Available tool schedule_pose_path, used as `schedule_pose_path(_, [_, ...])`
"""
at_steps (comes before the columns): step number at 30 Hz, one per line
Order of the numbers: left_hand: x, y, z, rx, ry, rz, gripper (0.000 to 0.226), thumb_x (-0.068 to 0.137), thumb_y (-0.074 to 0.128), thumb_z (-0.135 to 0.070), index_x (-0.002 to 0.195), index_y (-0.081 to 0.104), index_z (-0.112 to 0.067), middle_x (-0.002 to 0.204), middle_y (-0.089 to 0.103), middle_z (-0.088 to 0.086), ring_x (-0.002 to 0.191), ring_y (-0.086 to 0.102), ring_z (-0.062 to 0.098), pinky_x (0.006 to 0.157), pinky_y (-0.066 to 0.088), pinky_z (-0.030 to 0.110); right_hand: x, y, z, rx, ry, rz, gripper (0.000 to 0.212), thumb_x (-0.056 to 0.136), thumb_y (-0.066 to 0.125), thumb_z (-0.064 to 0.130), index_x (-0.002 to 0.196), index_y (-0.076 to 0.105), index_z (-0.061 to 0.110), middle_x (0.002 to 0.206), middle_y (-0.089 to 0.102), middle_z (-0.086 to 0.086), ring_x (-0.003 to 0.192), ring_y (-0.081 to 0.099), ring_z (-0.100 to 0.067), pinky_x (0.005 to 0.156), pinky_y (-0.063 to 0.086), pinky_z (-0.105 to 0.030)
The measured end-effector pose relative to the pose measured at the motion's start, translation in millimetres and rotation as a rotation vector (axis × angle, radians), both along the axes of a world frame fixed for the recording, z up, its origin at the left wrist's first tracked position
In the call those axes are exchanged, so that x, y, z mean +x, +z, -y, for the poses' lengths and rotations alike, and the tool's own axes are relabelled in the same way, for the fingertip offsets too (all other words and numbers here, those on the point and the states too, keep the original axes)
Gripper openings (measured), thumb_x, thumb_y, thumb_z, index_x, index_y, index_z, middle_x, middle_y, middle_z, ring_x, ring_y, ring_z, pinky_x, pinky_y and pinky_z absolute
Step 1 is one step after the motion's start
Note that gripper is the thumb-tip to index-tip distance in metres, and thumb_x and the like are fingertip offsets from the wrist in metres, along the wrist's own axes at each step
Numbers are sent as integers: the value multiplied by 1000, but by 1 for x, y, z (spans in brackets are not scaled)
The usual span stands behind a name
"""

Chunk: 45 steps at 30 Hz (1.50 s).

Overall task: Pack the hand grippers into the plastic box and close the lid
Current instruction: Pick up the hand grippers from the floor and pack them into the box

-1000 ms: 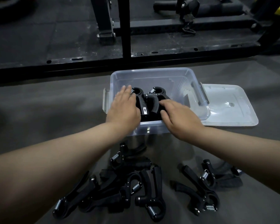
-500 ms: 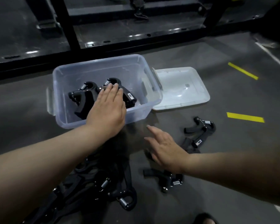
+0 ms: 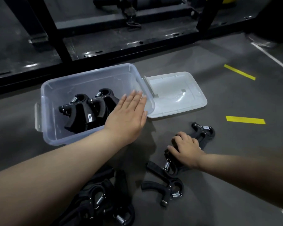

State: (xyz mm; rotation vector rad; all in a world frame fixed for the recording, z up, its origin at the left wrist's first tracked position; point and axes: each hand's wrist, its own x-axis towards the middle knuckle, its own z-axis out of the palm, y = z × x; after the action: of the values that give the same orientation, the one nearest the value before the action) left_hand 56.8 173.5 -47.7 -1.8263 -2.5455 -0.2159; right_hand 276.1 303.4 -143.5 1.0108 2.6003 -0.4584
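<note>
1. Plastic box sits open on the floor w/ a couple of hand grippers standing inside.
2. Lid lies flat right against the box's right side.
3. L hand: flat, fingers straight, over the box's near right corner, holding nothing.
4. R hand: fingers curled round a floor gripper, right of the box.
5. Loose grippers piled nearer the person, yellow tape further right.

Clear plastic box open, upright; two black hand grippers inside. Lid off, flat, just right of box. Loose grippers scattered in front.
</note>
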Motion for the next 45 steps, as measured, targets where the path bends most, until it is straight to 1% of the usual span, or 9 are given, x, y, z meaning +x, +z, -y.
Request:
schedule_pose_path(8, [-4,-4,-21,13,-103,63,55,103,13,-42,154,10,-25,162,3,-5,149,-3,13,120,-4,33,2,-1,-14,70,-477,-6,49,94,47,46,140,39,28,159,9,-9,146,9,-30,112,17,-51])
schedule_pose_path(12, [-5,-4,-21,29,-87,125,54,102,15,-43,153,16,-28,162,6,-8,148,-3,11,121,-3,32,-7,2,-35,-6,-683,5,53,90,52,49,136,42,26,149,22,-11,136,21,-34,108,28,-52])
schedule_pose_path(17, [-6,-4,-22,34,-54,199,54,101,16,-43,153,14,-29,161,2,-13,148,-5,8,120,-4,32,-15,11,-41,-39,-1179,-22,104,61,75,66,136,31,8,135,33,-16,124,37,-37,106,36,-46])
schedule_pose_path(22, [-9,-7,-25,-10,4,236,58,101,9,-46,154,0,-25,161,-9,-11,146,-13,4,121,-3,34,-30,17,-46,-372,-1543,-514,78,46,79,1,114,47,21,110,64,-1,82,67,-27,52,54,-45])
schedule_pose_path(26, [-10,-8,-24,-13,0,220,60,100,8,-47,154,-1,-23,161,-9,-9,146,-12,5,121,-3,33,-22,27,-46,-365,-1529,-468,72,43,80,-7,108,53,9,97,64,-11,52,55,-17,28,43,-34])
schedule_pose_path(29, [-10,-8,-24,-21,-10,215,60,100,7,-47,154,-1,-22,161,-9,-8,146,-12,5,121,-3,34,-17,29,-44,-287,-1502,-422,87,29,71,5,110,40,5,97,59,-12,65,62,-23,45,53,-50])
schedule_pose_path(35, [-11,-9,-24,-15,-23,183,59,101,8,-44,154,0,-19,162,-7,-4,147,-10,8,121,-3,34,-24,55,-42,-548,-1264,-633,51,52,61,11,101,50,0,66,62,-18,38,44,-20,42,38,-24])
schedule_pose_path(40, [-11,-8,-23,-6,-26,186,60,101,9,-44,155,3,-18,162,-3,-2,148,-6,10,121,1,36,-57,91,-47,-869,-1156,-859,17,65,57,26,66,42,18,56,38,1,39,34,-15,43,28,-22])
schedule_pose_path(45, [-15,1,-20,126,0,373,53,102,24,-33,152,25,-14,159,21,0,147,14,11,121,6,29,-98,141,-33,-913,-875,-1061,22,65,57,29,82,52,15,73,51,-7,68,54,-20,62,41,-32])
